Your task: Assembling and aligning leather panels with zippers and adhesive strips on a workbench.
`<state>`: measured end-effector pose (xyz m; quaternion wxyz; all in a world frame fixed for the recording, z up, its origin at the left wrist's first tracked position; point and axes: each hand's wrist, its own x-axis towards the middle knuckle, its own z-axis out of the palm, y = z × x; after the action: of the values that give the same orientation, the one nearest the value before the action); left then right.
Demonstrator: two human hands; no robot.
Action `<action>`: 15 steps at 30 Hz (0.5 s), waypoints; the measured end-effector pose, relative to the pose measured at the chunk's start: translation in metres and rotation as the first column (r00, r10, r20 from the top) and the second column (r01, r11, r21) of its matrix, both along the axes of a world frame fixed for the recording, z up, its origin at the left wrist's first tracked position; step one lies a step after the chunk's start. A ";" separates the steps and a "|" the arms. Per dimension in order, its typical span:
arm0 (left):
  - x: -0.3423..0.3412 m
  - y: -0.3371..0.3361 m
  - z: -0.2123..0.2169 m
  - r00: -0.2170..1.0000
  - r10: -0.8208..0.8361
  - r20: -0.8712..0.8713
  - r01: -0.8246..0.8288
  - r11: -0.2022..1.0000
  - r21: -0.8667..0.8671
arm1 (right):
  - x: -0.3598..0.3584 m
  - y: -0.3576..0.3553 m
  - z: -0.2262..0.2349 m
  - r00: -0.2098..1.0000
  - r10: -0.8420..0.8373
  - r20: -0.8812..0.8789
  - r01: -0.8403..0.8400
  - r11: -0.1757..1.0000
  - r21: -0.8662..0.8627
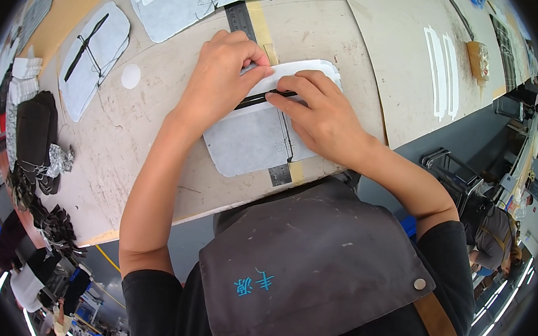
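A pale grey rounded fabric panel (pixel 248 141) lies flat on the worn beige worktop (pixel 155 145), close to its near edge, and serves as the landmark here. A thin black strip (pixel 258 98) runs across the panel's upper part. A metal ruler (pixel 243 21) passes under the panel, showing beyond its far edge and again at its near edge, beside a band of tan tape.

Far and to the left of the panel lies a second grey panel (pixel 96 55) with a black strip laid slantwise on it, and a small white round patch (pixel 130 76) sits between the two. More grey panels (pixel 195 4) are stacked at the far side. Left of the panel, near the worktop's left rim, is a heap of dark pieces (pixel 36 140). To the panel's right, two white narrow frames (pixel 443 71) lie side by side on a lighter board, with bare surface between them and the panel.

The left hand (pixel 222 77) arches over the panel's far left part, fingers curled down and pinching the left end of the strip. The right hand (pixel 321 117) rests flat on the panel's right side, its forefinger pressing along the strip; whether it grips anything is hard to tell. Both forearms come up from the near edge over a dark apron (pixel 313 265).
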<state>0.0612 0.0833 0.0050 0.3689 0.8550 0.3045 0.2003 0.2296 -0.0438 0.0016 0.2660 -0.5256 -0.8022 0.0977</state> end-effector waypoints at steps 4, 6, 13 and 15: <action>0.000 0.000 -0.004 1.000 -0.006 0.020 0.005 0.999 0.052 | 0.000 0.000 0.000 1.000 0.001 -0.013 -0.001 1.000 -0.013; 0.000 0.000 -0.004 1.000 -0.010 0.016 0.009 0.997 0.072 | -0.001 0.000 0.002 1.000 0.009 0.021 -0.009 0.999 -0.031; -0.017 -0.003 0.007 0.970 0.210 0.125 -0.198 0.975 -0.098 | -0.001 0.001 0.002 1.000 0.018 0.022 -0.016 0.998 -0.056; -0.027 -0.003 0.009 0.984 0.174 -0.044 -0.175 0.984 -0.020 | -0.002 0.002 0.005 0.999 0.010 0.050 -0.008 0.999 -0.031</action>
<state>0.0338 0.0806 0.0142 0.3534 0.8248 0.3881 0.2101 0.2278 -0.0420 0.0066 0.2372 -0.5284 -0.8093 0.0982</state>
